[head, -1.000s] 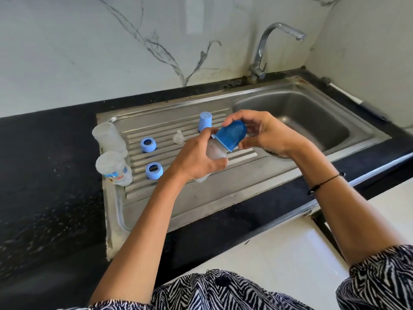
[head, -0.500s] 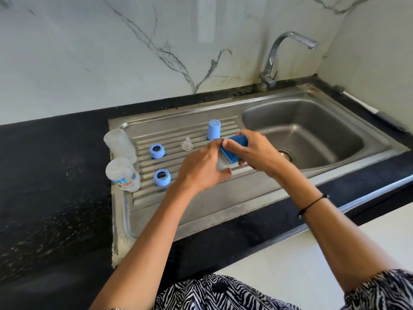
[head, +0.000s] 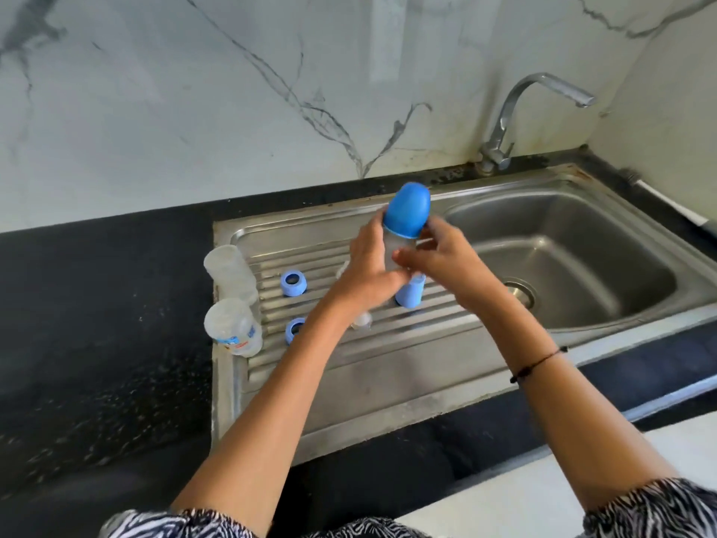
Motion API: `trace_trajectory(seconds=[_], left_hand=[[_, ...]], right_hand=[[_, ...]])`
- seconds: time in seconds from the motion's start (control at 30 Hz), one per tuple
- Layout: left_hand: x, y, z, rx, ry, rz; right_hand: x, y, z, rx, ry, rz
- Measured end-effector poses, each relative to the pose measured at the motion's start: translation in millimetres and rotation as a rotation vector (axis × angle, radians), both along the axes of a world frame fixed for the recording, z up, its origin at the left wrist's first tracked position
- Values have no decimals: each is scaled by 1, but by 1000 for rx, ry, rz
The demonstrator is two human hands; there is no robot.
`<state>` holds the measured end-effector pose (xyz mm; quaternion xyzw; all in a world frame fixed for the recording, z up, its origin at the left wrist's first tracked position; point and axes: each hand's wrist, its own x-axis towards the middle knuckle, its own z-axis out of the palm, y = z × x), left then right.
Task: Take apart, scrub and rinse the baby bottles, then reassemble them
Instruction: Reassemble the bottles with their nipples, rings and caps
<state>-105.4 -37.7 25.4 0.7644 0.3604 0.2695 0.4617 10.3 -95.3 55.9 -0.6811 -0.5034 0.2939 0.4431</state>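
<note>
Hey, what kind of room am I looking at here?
Most likely a home kitchen: a steel sink with a ridged drainboard set in a black counter, a tap against a marble-look wall, and baby bottle parts drying.

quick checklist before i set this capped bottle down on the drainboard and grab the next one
1. Cap seated: the blue cap sits over the top of the held bottle; ok.
2. Grip: left hand and right hand both hold the bottle body; ok.
3. Bottle upright: cap end points up; ok.
4. Collar and teat under the cap: hidden; cannot tell.
5. Landing spot: the drainboard has bare ribs in front of the loose light blue cap; ok.
6. Remaining parts: two bottles without tops, two blue collars loose; not ok.
</note>
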Motion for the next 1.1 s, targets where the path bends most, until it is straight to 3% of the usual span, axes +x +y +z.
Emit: trace_trajectory(seconds=[0.1,0.23,0.4,0.57,1.1], left_hand=[[17,41,11,51,-1,19],[39,97,25,-91,25,80],[60,155,8,-172,143,159],[79,185,-26,-254,133,196],[87,188,-42,-278,203,237]], right_hand=[[19,40,16,18,-294,-102],[46,108,12,9,-456,-94],[67,180,-21,-133,-426,-93],[84,216,-56,-134,-428,-79],[88,218,-74,-226,-407,-40]])
